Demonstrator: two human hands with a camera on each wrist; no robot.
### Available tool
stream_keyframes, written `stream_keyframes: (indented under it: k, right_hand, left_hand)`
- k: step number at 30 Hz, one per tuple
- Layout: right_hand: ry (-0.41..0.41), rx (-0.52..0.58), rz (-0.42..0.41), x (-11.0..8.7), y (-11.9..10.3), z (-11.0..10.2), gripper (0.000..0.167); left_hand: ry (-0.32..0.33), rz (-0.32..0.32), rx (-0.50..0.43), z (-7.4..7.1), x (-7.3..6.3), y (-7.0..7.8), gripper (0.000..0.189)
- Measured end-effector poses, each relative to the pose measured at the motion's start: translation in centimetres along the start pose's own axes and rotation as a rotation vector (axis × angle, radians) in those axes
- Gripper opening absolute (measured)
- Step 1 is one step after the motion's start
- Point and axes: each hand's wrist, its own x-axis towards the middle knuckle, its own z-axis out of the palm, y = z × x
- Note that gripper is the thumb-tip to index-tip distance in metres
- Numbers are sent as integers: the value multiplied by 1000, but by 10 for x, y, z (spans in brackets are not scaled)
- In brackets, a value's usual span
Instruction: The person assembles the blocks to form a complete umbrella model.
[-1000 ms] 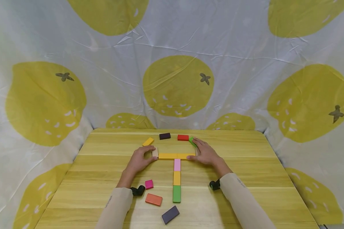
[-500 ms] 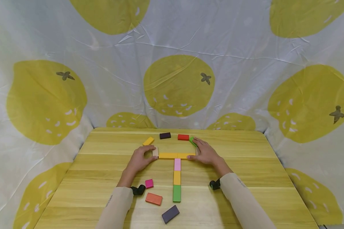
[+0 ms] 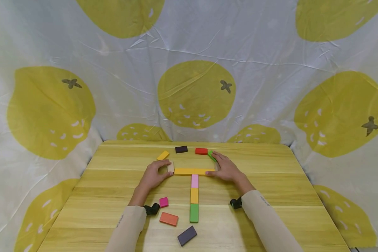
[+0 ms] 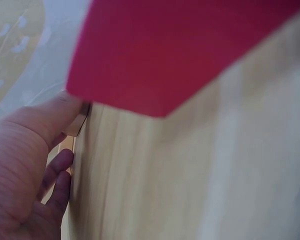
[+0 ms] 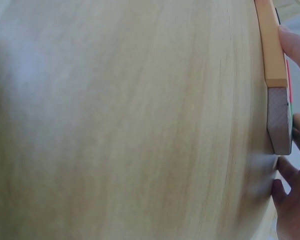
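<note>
My left hand (image 3: 152,175) pinches a pale wooden block (image 3: 170,168) between thumb and fingers, at the left end of two yellow blocks (image 3: 184,172) laid in a row. In the left wrist view the thumb lies against this block's edge. At the row's right end my right hand (image 3: 228,169) spreads over another pale block (image 5: 278,120). Its thumb touches the right yellow block (image 5: 274,52), and its forefinger reaches a green block (image 3: 212,156). Below the row a pink block (image 3: 194,181), a yellow block (image 3: 194,196) and a green block (image 3: 194,213) form a stem.
Farther back lie a yellow block (image 3: 163,155), a black block (image 3: 181,149) and a red block (image 3: 201,151). Nearer are a magenta block (image 3: 163,202), an orange block (image 3: 168,219) and a dark grey block (image 3: 187,236). A lemon-print cloth (image 3: 264,101) surrounds the wooden table (image 3: 271,196).
</note>
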Motion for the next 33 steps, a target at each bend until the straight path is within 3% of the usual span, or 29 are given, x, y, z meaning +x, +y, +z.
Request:
stream_keyframes:
  k: [12, 23, 33]
  right_hand:
    - [0, -8, 8, -1, -2, -1, 102]
    - [13, -8, 1, -1, -2, -1, 101]
    - [9, 7, 6, -1, -2, -1, 103]
  left_hand:
    - [-20, -6, 13, 1, -1, 0, 50]
    - [0, 6, 5, 1, -1, 2, 48]
    - [135, 38, -11, -9, 5, -7, 38]
